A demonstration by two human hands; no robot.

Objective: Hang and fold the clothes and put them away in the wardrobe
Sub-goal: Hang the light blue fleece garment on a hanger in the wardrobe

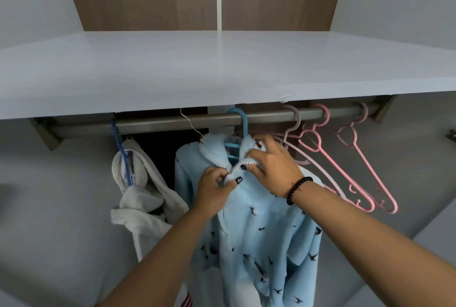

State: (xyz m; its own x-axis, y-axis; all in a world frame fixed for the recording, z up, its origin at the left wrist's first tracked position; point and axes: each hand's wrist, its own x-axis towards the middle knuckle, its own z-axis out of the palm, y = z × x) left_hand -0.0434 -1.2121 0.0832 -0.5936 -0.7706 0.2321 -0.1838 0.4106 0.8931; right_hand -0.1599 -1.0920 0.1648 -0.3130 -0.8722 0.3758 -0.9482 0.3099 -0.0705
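Hanging from one rail (172, 121) under one shelf (222, 67): two garments, blue fleece robe (249, 227) centre, white robe (140, 198) left. Three pink hangers (345, 158) bare. My left hand (213, 190) and right hand (274, 166) fingers pinch the blue collar; its hem is cut off below.

Home bedroom wardrobe, hanging rail (172, 121), shelf (222, 67), pink hangers (345, 158), hung clothes (259, 220)

Light-blue fleece garment (256, 232) cut off by bottom edge, blue hanger (240, 134) shoulders hidden inside its collar, striped cloth (188, 300) at bottom edge mostly hidden, white robe (143, 198) hanger largely covered
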